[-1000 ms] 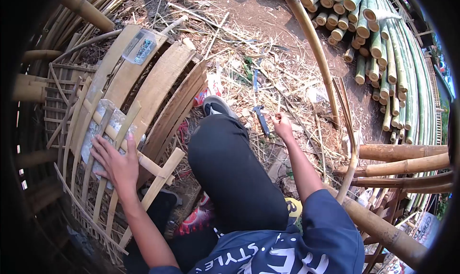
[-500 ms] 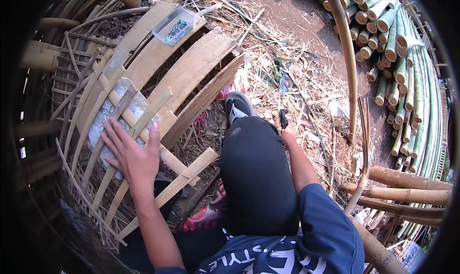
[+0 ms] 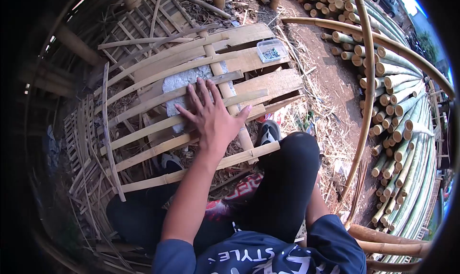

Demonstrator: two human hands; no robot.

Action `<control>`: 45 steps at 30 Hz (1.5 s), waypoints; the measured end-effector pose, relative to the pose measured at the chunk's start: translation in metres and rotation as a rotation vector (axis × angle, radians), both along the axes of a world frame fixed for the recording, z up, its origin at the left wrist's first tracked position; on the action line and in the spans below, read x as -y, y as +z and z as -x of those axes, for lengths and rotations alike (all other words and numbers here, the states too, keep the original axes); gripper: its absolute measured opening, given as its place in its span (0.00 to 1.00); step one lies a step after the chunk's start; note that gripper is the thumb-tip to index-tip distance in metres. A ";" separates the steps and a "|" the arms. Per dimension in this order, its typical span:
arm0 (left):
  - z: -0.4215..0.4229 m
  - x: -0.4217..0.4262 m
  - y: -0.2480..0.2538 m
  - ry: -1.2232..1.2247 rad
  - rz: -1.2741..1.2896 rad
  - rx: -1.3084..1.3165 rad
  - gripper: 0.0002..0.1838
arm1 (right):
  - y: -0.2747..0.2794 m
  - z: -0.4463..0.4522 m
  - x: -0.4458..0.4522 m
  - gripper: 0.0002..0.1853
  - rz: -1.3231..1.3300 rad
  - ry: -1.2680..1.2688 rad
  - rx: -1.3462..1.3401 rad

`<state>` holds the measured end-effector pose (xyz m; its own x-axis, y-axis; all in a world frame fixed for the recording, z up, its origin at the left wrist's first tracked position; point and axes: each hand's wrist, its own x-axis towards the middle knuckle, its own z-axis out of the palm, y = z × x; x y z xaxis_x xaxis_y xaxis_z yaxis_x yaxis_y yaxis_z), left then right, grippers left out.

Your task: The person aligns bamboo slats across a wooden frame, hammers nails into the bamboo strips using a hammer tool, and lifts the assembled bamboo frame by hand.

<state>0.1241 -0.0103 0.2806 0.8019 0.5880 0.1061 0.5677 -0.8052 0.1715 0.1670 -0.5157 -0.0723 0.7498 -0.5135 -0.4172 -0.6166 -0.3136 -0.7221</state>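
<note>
My left hand (image 3: 211, 118) lies with fingers spread on a lattice of split bamboo slats (image 3: 143, 135). Several slats run side by side, crossed by a bamboo strip (image 3: 218, 69) near their right ends and a thin stick (image 3: 106, 116) at the left. Beneath the lattice sits a pale, rough concrete-like block (image 3: 173, 82) on a bench of curved wooden planks (image 3: 270, 82). My right hand is hidden behind my raised knee (image 3: 299, 151); only part of that forearm (image 3: 315, 204) shows.
A clear plastic box (image 3: 271, 50) of small nails or screws stands on the planks. Stacked bamboo poles (image 3: 402, 101) fill the right side, with a curved upright pole (image 3: 368, 92) before them. Shavings (image 3: 330, 125) cover the ground. Another slatted panel (image 3: 143, 27) lies behind.
The view has swung left, so the lattice and planks sit further right. My left hand stays spread on the slats. My right hand, earlier on a dark handle, has passed out of sight behind my knee.
</note>
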 end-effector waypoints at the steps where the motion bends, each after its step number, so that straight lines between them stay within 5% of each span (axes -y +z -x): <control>1: 0.000 -0.002 0.001 0.000 0.017 0.012 0.63 | 0.003 0.000 0.002 0.18 -0.116 -0.079 0.060; 6: 0.001 -0.005 -0.003 -0.009 0.051 0.029 0.64 | 0.103 -0.026 -0.040 0.16 -0.417 -0.409 0.086; 9: 0.003 -0.004 -0.008 -0.010 0.048 0.072 0.65 | 0.151 -0.048 -0.057 0.17 -0.557 -0.343 0.293; 21: 0.004 -0.003 -0.011 -0.004 0.031 0.085 0.64 | 0.410 -0.101 -0.244 0.08 -0.545 0.530 0.861; 24: 0.004 -0.003 -0.010 -0.002 0.036 0.085 0.64 | 0.418 -0.116 -0.284 0.13 -0.580 0.795 0.574; 30: 0.005 -0.003 -0.003 -0.003 0.041 0.043 0.64 | 0.380 -0.105 -0.390 0.19 0.073 1.051 0.522; 35: 0.005 -0.004 -0.008 -0.008 0.036 0.042 0.65 | 0.333 -0.106 -0.416 0.19 0.281 0.981 0.600; 45: 0.009 -0.008 -0.009 -0.062 -0.004 0.069 0.58 | 0.324 -0.112 -0.406 0.16 0.309 0.941 0.608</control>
<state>0.1149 -0.0022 0.2719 0.8275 0.5368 0.1647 0.5035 -0.8392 0.2057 0.2786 -0.1095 0.2517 0.9230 0.3355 0.1885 0.3755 -0.6780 -0.6320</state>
